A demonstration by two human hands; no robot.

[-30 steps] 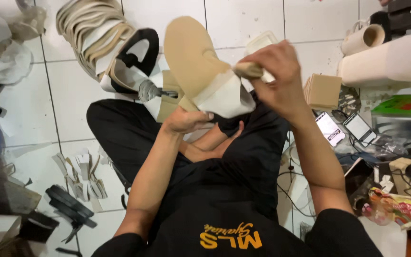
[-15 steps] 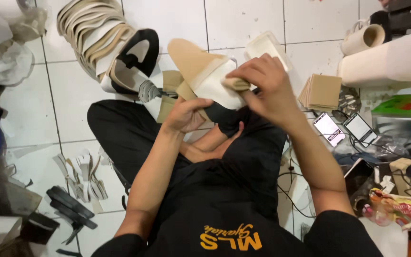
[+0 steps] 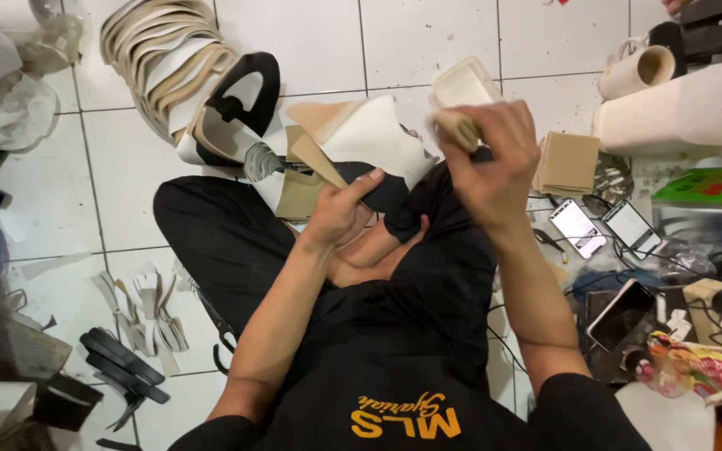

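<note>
Left hand (image 3: 338,213) grips sole piece (image 3: 361,138) (now lowered); right hand (image 3: 486,154) clenches brush (image 3: 455,127).

Both forearms reach forward over the crossed legs: the left hand (image 3: 340,213) extends low with its thumb pointing outward, while the right hand (image 3: 490,163) is raised higher, fingers curled tightly closed.

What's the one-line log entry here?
left hand: holds shoe piece | right hand: grips tan block | floor: insole stack
</note>
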